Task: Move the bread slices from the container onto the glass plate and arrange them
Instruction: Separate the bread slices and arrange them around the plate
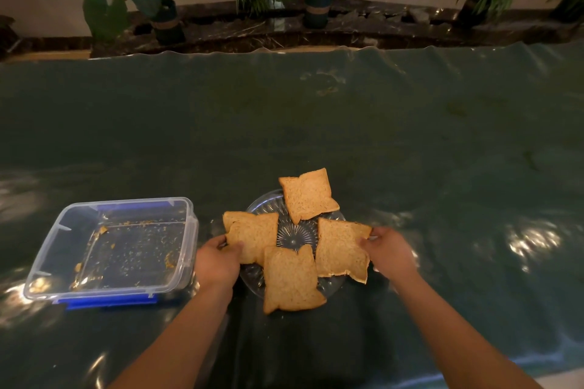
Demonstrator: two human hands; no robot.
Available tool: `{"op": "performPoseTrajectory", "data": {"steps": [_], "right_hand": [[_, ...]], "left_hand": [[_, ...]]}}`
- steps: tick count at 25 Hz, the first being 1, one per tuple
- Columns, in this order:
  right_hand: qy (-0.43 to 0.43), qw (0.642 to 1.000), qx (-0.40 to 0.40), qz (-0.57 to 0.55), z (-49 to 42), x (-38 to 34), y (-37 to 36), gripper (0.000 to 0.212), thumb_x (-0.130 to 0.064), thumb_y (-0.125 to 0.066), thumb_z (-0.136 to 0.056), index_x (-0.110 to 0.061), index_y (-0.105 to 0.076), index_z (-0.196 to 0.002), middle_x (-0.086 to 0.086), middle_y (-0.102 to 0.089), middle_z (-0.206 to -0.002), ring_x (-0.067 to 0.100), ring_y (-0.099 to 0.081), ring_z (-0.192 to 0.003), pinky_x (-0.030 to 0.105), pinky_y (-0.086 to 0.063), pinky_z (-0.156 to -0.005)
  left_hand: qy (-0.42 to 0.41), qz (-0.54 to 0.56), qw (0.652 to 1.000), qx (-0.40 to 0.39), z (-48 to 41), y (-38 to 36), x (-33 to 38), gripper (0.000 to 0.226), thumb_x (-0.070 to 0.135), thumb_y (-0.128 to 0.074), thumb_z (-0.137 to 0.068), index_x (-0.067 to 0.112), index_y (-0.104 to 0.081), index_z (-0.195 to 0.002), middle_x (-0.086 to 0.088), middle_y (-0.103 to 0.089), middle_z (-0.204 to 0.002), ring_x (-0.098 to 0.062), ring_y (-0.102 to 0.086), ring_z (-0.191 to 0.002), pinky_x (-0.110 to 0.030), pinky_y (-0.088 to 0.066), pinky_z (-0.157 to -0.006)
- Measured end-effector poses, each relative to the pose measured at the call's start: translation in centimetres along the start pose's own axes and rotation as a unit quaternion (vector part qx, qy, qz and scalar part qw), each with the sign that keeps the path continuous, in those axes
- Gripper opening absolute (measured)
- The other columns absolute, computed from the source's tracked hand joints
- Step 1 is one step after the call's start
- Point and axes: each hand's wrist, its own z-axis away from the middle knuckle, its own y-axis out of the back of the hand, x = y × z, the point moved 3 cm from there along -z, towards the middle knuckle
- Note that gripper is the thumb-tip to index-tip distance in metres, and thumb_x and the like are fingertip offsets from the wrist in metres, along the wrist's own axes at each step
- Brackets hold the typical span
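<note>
Several brown bread slices lie in a ring on the glass plate (295,238), leaving its ribbed centre bare. The far slice (308,194) and the near slice (290,279) lie untouched. My left hand (218,260) pinches the left edge of the left slice (254,235). On the other side, my right hand (388,251) grips the right corner of the right slice (341,249). The clear plastic container (110,249) stands to the left of the plate and holds only crumbs.
A dark green glossy cloth (410,151) covers the table. The container sits on its blue lid (107,301). Beyond the table's far edge runs a dark marble ledge (347,31) with potted plants (317,6).
</note>
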Motion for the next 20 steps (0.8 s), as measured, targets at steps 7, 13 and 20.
{"op": "performPoseTrajectory", "data": {"steps": [7, 13, 20], "right_hand": [[0.072, 0.997, 0.014, 0.001, -1.3, -1.3, -0.4, 0.019, -0.022, -0.067, -0.084, -0.013, -0.068, -0.101, 0.0, -0.069, -0.083, 0.024, -0.065, -0.083, 0.03, -0.046, -0.071], [0.091, 0.996, 0.009, 0.017, -1.9, -1.6, -0.6, 0.019, -0.02, -0.068, -0.084, -0.012, -0.065, -0.101, -0.001, -0.063, -0.077, 0.025, -0.064, -0.087, 0.027, -0.039, -0.069], [0.165, 0.978, 0.099, 0.077, -2.9, -4.8, 0.0, 0.046, -0.036, -0.063, -0.088, -0.015, -0.056, -0.128, 0.002, -0.068, -0.108, 0.028, -0.056, -0.11, 0.036, -0.046, -0.082]], "left_hand": [[-0.026, -0.049, 0.998, -0.007, 0.1, 0.4, -0.2, 0.048, 0.02, -0.075, -0.08, 0.012, -0.061, -0.125, -0.007, -0.068, -0.114, -0.016, -0.06, -0.087, -0.026, -0.046, -0.065], [0.012, 0.005, 1.0, -0.005, 1.1, 0.7, -1.8, 0.048, 0.021, -0.077, -0.078, 0.014, -0.061, -0.122, -0.002, -0.064, -0.1, -0.024, -0.066, -0.088, -0.049, -0.058, -0.08], [-0.091, -0.066, 0.993, 0.043, 4.1, 1.4, -0.9, 0.051, 0.034, -0.075, -0.077, 0.018, -0.054, -0.12, -0.007, -0.056, -0.119, -0.024, -0.06, -0.096, -0.042, -0.052, -0.082]]}}
